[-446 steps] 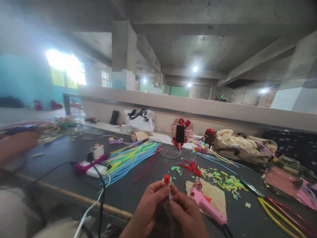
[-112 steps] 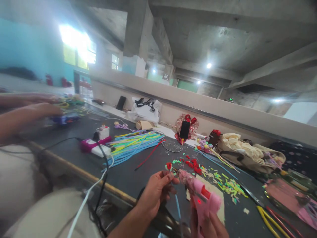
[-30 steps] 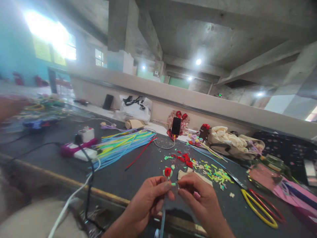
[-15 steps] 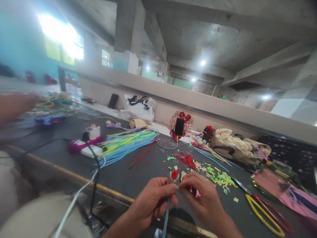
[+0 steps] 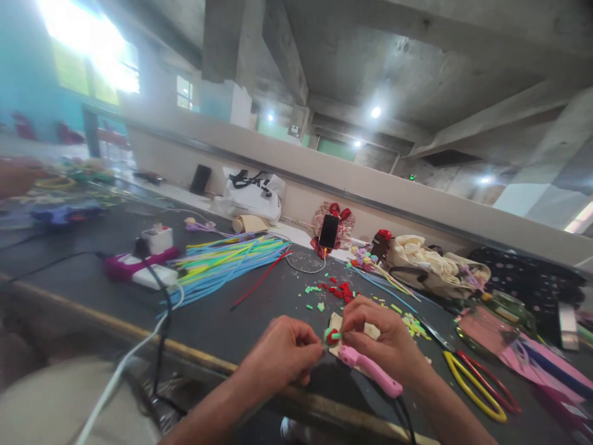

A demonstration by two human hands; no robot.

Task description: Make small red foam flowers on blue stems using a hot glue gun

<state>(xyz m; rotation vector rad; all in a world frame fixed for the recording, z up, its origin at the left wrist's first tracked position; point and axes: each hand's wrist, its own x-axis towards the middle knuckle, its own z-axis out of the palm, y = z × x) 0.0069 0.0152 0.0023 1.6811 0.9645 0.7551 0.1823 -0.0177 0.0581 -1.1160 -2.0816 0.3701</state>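
My left hand is closed in a pinch at a small red and green fuzzy flower; its stem does not show. On the flower's right side, the fingertips of my right hand pinch a short light green chenille piece. A pink-handled tool with a black cord lies just under my right hand, by a beige pad. Beyond my hands are cut red pieces and yellow-green pieces of chenille.
Long blue and yellow chenille stems lie to the left, near a purple and white power strip with cords over the table edge. Red and yellow handled scissors are at right. A phone leans at the back.
The flower has tilted over and the blue stem below my left hand no longer shows. My right hand has risen slightly, uncovering the pink tool. The view has shifted right.
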